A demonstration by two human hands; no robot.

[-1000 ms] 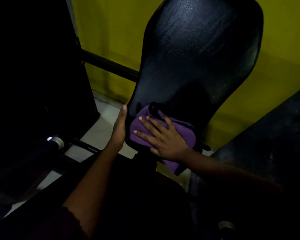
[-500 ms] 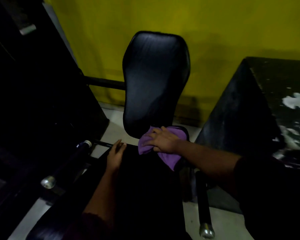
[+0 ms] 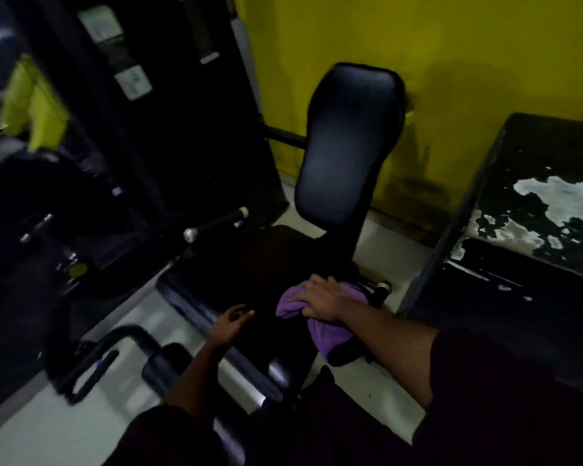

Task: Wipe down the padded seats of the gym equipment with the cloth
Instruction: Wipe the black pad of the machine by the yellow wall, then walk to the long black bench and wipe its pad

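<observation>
- Purple cloth (image 3: 312, 317) lies bunched under the right hand (image 3: 323, 299), fingers curled gripping it.
- Unwiped seat pad (image 3: 249, 270) stretches toward 10 o'clock.
- Left hand (image 3: 231, 322) hovers open, empty.

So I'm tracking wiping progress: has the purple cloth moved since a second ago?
Yes. The purple cloth has come down off the upright backrest, where it was pressed before, onto the horizontal seat pad below, under the right hand.
</observation>
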